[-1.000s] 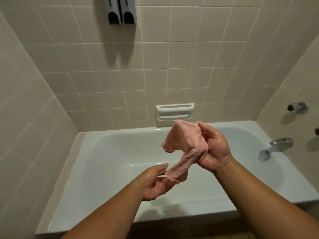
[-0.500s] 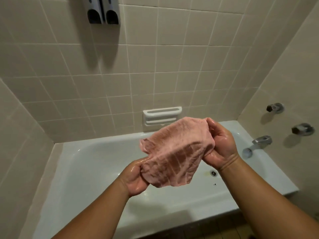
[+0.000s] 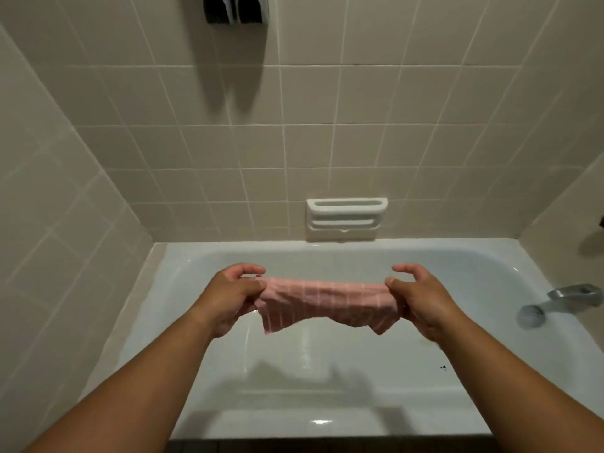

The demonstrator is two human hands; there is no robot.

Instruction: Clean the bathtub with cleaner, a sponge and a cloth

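Currently: cloth stretched over bathtub, left hand and right hand each pinching one end; enamel glossy, wet-looking; cloth wipe seemingly pending.

Pink striped cloth stretched taut above the white bathtub.

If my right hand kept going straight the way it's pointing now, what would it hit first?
Your right hand, pinching the pink cloth, points forward and slightly left over the bathtub. Probably the tub's far side or the soap dish on the wall first; depth is unclear.
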